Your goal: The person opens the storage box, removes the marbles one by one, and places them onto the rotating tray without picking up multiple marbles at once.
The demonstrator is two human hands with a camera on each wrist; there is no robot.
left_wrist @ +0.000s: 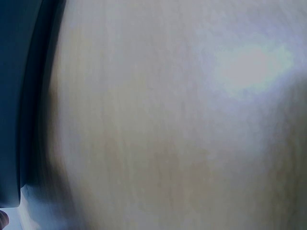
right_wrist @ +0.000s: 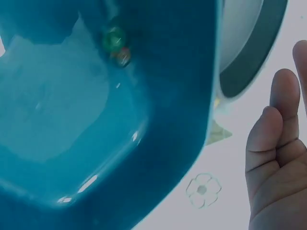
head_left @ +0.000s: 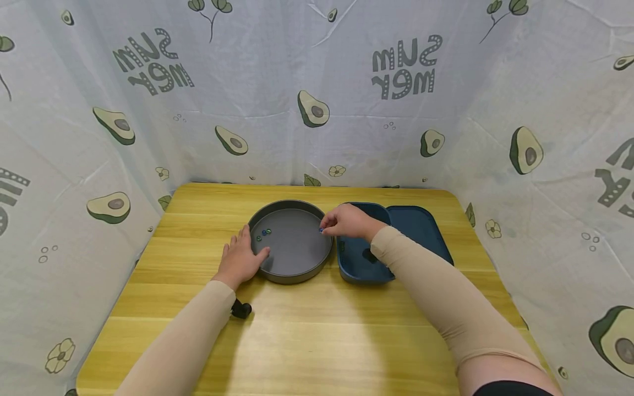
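Firstly, right hand: fingertips closed in a pinch on a small, round, blue marble, above the right rim of a round, dark-grey pan. Left hand: fingers extended and spread, nothing gripped, resting at that pan's left rim. Handling note: I would keep the pinch light but sure, since so small a round thing may slip, favour a low, slow release against rolling, and let the left hand steady the pan. Inside the pan, left side: I count three small, glassy, green and blue marbles. Just right of it: a deep, dark-blue, rectangular container with two further marbles, one green, seen in my right-wrist view. Beyond that: a flat, dark-blue, lid-like piece. Beneath: a yellow wood-grain table. Behind: a white, avocado-printed cloth.
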